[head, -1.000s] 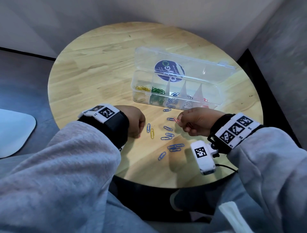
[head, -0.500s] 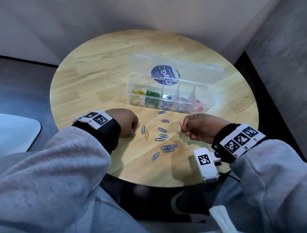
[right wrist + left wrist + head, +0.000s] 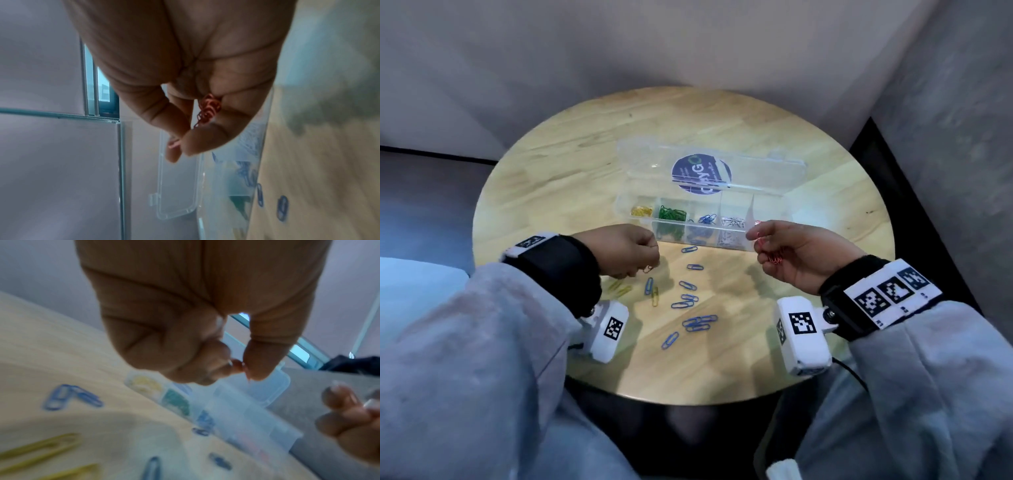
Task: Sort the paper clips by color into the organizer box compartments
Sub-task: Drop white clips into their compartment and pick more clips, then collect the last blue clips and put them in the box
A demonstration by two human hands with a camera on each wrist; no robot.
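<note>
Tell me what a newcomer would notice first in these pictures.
The clear organizer box lies open mid-table, with yellow, green, blue and silver clips in separate compartments. Just in front of its right end, the right hand holds a bunch of red paper clips. Loose blue paper clips lie scattered on the round wooden table between both hands.

Right hand pinches red clips beside the organizer box.

Box clear, purple round label. Compartments: yellow clips, green clips, blue clips, silver clips. Red clips in right hand. Table pale wood-grain. Sleeves grey.
</note>
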